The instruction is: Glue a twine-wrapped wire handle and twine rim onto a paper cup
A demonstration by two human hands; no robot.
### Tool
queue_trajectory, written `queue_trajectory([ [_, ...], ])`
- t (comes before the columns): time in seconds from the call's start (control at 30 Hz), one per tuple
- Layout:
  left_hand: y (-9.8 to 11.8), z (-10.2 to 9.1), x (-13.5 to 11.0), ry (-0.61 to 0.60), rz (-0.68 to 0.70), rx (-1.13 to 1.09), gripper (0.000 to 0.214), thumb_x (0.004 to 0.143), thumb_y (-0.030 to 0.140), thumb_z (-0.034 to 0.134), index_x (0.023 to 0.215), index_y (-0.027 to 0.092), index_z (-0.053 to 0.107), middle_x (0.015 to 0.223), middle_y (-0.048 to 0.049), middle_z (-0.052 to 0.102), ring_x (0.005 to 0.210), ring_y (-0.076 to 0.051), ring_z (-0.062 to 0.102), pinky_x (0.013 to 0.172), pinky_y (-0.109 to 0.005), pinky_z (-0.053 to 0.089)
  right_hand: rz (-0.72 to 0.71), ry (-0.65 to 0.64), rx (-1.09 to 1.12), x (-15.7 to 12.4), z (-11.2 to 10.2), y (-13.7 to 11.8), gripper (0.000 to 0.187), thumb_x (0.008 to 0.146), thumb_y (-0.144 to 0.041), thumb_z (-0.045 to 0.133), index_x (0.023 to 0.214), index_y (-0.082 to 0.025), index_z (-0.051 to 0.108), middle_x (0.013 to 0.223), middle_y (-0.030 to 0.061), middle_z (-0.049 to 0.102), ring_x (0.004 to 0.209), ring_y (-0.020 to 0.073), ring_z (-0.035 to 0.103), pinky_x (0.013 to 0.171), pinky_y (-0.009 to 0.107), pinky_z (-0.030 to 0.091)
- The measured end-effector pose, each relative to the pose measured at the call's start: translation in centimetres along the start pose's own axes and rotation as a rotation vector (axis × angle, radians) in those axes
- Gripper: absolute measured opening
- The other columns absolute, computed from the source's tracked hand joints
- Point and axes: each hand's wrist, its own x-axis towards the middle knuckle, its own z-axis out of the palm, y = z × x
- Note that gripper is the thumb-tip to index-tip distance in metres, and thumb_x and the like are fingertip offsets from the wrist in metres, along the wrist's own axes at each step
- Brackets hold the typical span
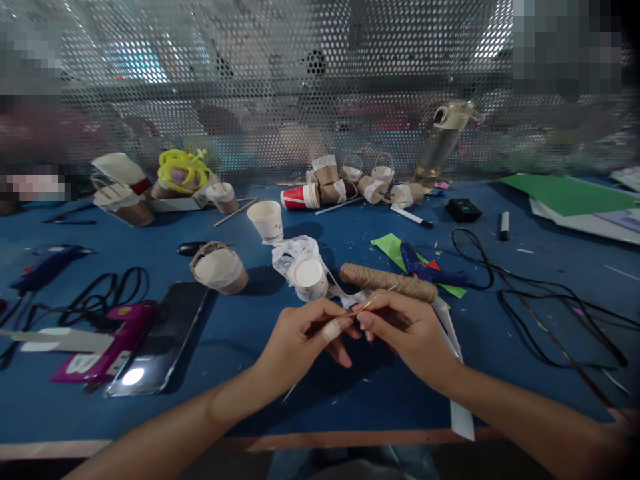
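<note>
My left hand (pixel 306 333) and my right hand (pixel 406 328) meet over the blue table (pixel 350 393), fingertips pinched together on a thin strand of twine (pixel 371 302). A plaster wraps one left finger. Just behind the hands lies a brown spool of jute twine (pixel 389 281). A white paper cup with lace ribbon (pixel 308 278) stands left of the spool. A white strip (pixel 457 373) runs under my right wrist.
A blue glue gun (pixel 427 270) lies on green paper with black cords (pixel 540 293) trailing right. A phone (pixel 159 337), a pink tool (pixel 107 347), a twine-wrapped cup basket (pixel 220 268), more cups (pixel 266 220) and a bottle (pixel 443 143) lie along a perforated metal screen.
</note>
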Motion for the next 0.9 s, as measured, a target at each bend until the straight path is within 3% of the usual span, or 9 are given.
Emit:
queue_trajectory([
  [0.17,-0.3,-0.24,-0.17,0.046,0.146,0.238,0.01,0.094,0.014,0.058,0.095,0.014,0.068,0.066,0.001,0.075,0.06,-0.011,0.075,0.061,-0.015,0.054,0.009,-0.012,0.041,-0.13,0.02,0.1,0.002,0.081,-0.018,0.075,0.08,-0.02,0.075,0.08,0.0002,0.071,0.058,0.007,0.063,0.054,0.017,0.054],
  [0.3,-0.23,-0.6,0.03,0.046,0.144,0.27,0.007,0.089,0.014,0.065,0.094,0.015,0.071,0.071,0.0,0.076,0.064,-0.011,0.073,0.065,-0.016,0.051,-0.027,-0.022,-0.005,-0.17,-0.12,0.17,0.004,0.084,-0.018,0.071,0.083,-0.02,0.075,0.078,-0.0001,0.069,0.061,0.0078,0.062,0.055,0.018,0.053],
  [0.57,0.35,-0.65,0.67,-0.179,-0.036,0.062,0.027,0.099,0.026,0.051,0.082,0.012,0.067,0.074,-0.0043,0.073,0.059,-0.012,0.07,0.061,-0.021,0.055,-0.136,-0.041,-0.146,0.0,-0.47,0.25,0.008,0.086,-0.017,0.07,0.087,-0.021,0.077,0.077,0.0012,0.07,0.071,0.0124,0.066,0.063,0.023,0.054],
  [0.9,-0.13,-0.2,0.46,-0.071,-0.101,-0.112,0.017,0.095,0.027,0.06,0.086,0.012,0.064,0.078,-0.0032,0.072,0.052,-0.008,0.069,0.053,-0.016,0.054,0.021,0.023,-0.042,-0.13,0.01,0.3,0.004,0.083,-0.021,0.074,0.085,-0.021,0.076,0.074,-0.0015,0.068,0.057,0.0075,0.062,0.053,0.018,0.053],
])
